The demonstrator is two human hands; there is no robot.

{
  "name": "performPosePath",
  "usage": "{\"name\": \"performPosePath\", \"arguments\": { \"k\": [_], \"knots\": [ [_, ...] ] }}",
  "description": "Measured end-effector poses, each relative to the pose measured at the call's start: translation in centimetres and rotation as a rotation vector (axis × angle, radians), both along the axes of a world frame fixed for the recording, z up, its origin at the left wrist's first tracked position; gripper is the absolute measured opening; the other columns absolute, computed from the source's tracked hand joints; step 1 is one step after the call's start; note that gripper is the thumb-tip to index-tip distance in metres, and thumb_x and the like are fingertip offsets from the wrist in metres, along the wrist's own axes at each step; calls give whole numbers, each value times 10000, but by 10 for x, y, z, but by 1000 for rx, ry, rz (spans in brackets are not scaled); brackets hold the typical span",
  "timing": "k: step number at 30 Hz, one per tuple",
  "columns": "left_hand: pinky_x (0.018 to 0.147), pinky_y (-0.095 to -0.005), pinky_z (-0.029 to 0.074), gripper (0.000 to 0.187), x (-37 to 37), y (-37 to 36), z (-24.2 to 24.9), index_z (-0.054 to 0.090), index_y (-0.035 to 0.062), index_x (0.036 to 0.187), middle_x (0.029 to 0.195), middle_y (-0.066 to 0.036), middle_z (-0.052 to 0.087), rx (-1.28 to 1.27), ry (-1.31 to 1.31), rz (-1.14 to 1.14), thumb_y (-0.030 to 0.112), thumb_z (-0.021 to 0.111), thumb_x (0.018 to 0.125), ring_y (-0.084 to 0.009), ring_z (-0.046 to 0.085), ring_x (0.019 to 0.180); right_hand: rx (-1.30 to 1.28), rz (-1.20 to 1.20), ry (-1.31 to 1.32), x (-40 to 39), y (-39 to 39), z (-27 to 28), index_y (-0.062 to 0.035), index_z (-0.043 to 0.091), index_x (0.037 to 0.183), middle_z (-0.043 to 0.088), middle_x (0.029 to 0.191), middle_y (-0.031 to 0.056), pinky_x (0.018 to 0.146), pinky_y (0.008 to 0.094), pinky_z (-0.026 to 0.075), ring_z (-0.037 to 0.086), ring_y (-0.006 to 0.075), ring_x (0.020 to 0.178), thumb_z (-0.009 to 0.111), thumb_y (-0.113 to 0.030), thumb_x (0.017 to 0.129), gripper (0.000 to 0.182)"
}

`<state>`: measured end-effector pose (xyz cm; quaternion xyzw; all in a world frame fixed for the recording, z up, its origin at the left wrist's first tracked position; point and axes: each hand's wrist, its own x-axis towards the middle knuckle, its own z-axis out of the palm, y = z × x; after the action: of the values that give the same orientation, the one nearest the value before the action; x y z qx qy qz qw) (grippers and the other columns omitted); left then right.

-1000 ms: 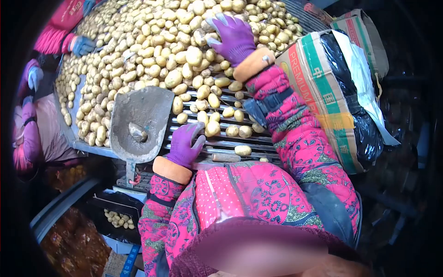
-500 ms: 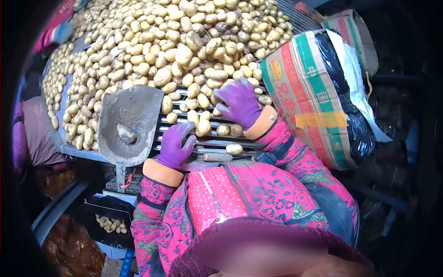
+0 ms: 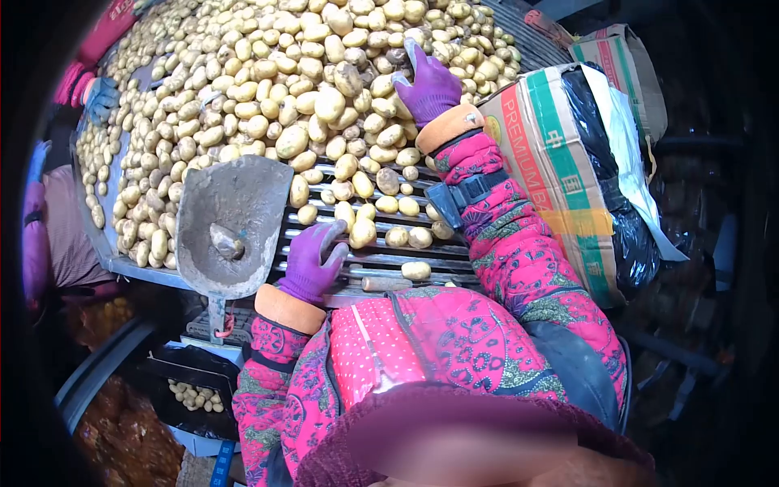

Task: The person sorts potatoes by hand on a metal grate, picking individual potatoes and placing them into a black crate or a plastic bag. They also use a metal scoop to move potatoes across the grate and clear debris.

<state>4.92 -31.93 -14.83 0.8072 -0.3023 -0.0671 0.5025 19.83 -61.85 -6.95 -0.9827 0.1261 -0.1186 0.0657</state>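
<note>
A large heap of yellow potatoes covers the sorting table, some with dark soil on them. My right hand, in a purple glove, is stretched out over the right side of the heap. Its thumb and fingers are apart beside a dark potato, and nothing shows in its grasp. My left hand, gloved alike, rests low at the front over the metal bars. Its fingers are slightly curved, thumb apart, close to a potato but holding nothing visible. Several loose potatoes lie on the bars between my hands.
A grey metal scoop with a lump in it stands left of my left hand. At right is a printed cardboard box lined with black plastic. Below left, a box holds small potatoes. A co-worker's gloved hand is at the far left.
My right hand has moved up and away over the heap, and potatoes near it have shifted down onto the bars. My left hand has barely moved. The co-worker's hand has come lower.
</note>
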Motion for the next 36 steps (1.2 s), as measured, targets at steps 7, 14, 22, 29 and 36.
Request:
{"name": "performPosePath", "arguments": {
  "k": [7, 14, 22, 29, 36],
  "knots": [
    [865, -413, 497, 402, 1, 0, 3, 633, 49, 1144, 1050, -150, 660, -6, -9, 8, 76, 706, 749, -329, 632, 981, -144, 95, -100, 4, 9, -23, -269, 473, 1357, 586, 1109, 146, 808, 471, 488, 603, 336, 975, 682, -325, 793, 603],
    [870, -413, 498, 398, 2, 1, 6, 633, 49, 1143, 1058, -154, 660, 12, 15, 0, 88, 704, 753, -330, 632, 991, -98, 100, -35, 36, 0, -13, -313, 491, 1336, 536, 1238, 143, 851, 469, 504, 599, 350, 1038, 675, -261, 792, 576],
    [878, -416, 493, 401, 1, 1, 7, 636, 61, 1147, 1054, -145, 662, 12, 38, 2, 94, 704, 754, -329, 630, 998, 7, 154, -93, 34, -15, -25, -259, 588, 1217, 582, 1171, 95, 826, 428, 521, 617, 302, 1012, 676, -257, 798, 428],
    [882, -427, 483, 389, -3, 6, 29, 640, 44, 1125, 1059, -137, 658, 43, -64, 25, 89, 705, 744, -324, 628, 987, -81, 163, -94, 41, -15, -31, -260, 593, 1202, 561, 1249, 121, 838, 449, 519, 616, 335, 1035, 674, -250, 806, 404],
    [923, -466, 459, 368, -30, 109, 98, 574, -68, 1157, 1144, -226, 606, 214, -523, 637, 15, 614, 801, -393, 589, 1044, -113, 168, -79, 48, -16, -35, -259, 609, 1163, 554, 1276, 98, 843, 456, 517, 613, 318, 1050, 668, -279, 809, 360]
  ]
}}
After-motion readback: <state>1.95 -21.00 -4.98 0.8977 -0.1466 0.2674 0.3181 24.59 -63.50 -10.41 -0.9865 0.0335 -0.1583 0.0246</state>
